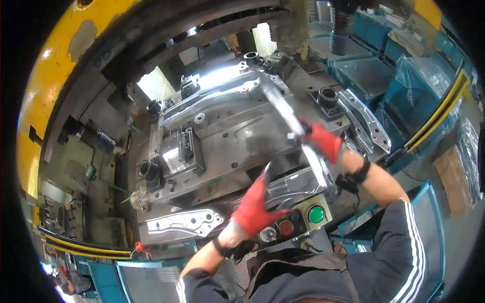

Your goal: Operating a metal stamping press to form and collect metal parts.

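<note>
In my right hand [323, 140], gloved in red with dark fingertips, is a long, narrow stamped metal part [282, 107], blurred by motion and tilted across the right side of the press die [237, 136]. My left hand [252, 204], in a matching glove, hovers near the die's front edge with thumb and fingers apart and nothing in it. Just beyond it lies another long stamped part [295, 183], partly hidden by the hand. A curved stamped part [212, 97] rests at the back of the die.
A flat stamped part [184, 222] lies front left, and more stamped parts [366, 121] lie at the right. Round guide bushings [328, 97] rise from the die corners. Close to me is a control box with a green button [316, 214]. A yellow press frame [35, 106] curves along the left.
</note>
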`<state>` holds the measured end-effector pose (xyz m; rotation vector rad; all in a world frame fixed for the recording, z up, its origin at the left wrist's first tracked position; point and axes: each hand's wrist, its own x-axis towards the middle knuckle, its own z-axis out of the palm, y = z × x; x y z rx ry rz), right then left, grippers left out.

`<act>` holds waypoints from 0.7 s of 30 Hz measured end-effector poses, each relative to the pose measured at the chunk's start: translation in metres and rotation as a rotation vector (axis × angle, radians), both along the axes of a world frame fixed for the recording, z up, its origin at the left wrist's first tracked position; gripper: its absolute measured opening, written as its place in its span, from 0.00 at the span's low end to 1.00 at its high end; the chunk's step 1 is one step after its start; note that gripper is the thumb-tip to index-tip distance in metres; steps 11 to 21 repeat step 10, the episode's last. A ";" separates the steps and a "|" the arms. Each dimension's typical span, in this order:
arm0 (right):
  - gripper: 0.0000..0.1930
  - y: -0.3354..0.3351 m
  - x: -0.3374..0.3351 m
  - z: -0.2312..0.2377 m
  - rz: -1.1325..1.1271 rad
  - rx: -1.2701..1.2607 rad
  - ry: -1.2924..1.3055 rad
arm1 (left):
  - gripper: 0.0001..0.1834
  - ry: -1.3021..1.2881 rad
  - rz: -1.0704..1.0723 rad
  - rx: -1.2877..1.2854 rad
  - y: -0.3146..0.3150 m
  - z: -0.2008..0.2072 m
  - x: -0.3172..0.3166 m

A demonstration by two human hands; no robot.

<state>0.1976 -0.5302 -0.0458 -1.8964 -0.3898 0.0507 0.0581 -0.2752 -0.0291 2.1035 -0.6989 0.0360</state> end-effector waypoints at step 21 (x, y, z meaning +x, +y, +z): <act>0.18 -0.010 0.106 -0.009 0.315 0.742 0.547 | 0.61 -0.097 0.240 -0.244 -0.146 -0.039 0.096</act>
